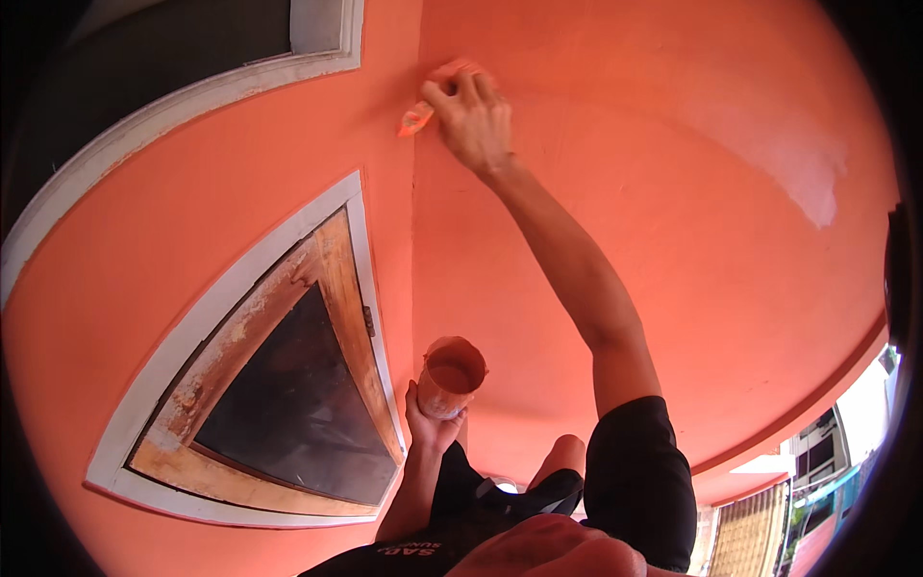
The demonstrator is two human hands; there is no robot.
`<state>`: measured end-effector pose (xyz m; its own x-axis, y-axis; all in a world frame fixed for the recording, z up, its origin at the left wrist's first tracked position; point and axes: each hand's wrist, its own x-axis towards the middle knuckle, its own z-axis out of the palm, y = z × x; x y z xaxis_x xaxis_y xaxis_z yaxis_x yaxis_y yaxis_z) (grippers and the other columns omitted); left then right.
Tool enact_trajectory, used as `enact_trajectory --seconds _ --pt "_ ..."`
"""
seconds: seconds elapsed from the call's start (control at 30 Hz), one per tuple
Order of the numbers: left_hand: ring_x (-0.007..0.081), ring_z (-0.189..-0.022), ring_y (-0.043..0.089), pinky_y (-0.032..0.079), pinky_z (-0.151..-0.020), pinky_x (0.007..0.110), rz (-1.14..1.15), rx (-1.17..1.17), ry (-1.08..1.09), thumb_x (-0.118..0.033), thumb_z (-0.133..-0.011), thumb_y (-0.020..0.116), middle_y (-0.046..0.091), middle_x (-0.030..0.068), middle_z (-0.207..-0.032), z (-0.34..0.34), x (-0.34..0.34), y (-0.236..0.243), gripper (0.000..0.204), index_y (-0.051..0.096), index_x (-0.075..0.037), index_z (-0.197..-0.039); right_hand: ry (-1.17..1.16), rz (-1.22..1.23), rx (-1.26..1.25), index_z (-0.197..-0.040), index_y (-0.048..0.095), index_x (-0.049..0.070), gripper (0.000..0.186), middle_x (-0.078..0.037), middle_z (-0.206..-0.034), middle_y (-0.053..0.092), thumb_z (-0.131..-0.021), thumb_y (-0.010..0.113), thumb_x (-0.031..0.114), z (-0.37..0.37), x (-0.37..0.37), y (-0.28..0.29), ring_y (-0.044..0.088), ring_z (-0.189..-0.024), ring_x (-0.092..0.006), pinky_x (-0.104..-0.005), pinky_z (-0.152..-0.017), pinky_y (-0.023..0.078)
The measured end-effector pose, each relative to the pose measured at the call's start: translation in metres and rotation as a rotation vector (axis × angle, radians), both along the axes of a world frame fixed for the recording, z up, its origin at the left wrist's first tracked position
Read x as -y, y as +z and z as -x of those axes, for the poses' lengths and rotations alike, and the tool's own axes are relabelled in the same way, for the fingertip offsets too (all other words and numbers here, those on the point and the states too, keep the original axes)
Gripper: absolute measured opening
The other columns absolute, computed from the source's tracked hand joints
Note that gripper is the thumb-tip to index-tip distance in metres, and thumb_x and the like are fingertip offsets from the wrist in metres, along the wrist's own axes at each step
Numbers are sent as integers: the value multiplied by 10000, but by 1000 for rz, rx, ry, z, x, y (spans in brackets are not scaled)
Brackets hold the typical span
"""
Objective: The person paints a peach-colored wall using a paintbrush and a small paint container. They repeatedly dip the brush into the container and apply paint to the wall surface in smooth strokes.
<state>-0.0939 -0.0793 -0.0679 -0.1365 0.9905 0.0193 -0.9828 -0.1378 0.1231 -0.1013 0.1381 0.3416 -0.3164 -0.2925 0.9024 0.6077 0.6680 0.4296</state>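
In the left hand (pixel 430 429), an orange-smeared cup (pixel 444 396), open end uppermost.

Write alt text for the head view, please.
A person's raised right hand holds an orange-smeared tool at an orange wall, near a corner. Below, the left hand holds an orange-smeared cup, with a weathered wooden frame and dark pane to its left.

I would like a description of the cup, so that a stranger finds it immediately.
Start from the wood-framed window on the picture's left. Just right of it, the left hand holds the cup. Its round, open mouth sets it apart from the flat window and orange wall.
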Motion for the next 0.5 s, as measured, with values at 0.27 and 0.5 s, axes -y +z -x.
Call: enact_trajectory --seconds 0.27,0.5 --pt "341 -967 622 538 -631 355 -43 -40 39 -667 -967 495 604 143 -1285 11 10 0 695 499 -149 -1430 701 326 -139 -974 662 79 92 -90 -890 699 -907 719 53 -15 16 -23 625 -679 -200 -350 -542 483" --pt "347 -1004 634 568 -635 361 -29 -22 -103 -661 -977 495 604 133 -1322 -10 -7 -13 685 498 -157 -1441 817 1295 -538 -1096 616 28 217 -52 -994 651 -937 742 106 -193 53 -138 642 -884 -141 -310 -792 538"
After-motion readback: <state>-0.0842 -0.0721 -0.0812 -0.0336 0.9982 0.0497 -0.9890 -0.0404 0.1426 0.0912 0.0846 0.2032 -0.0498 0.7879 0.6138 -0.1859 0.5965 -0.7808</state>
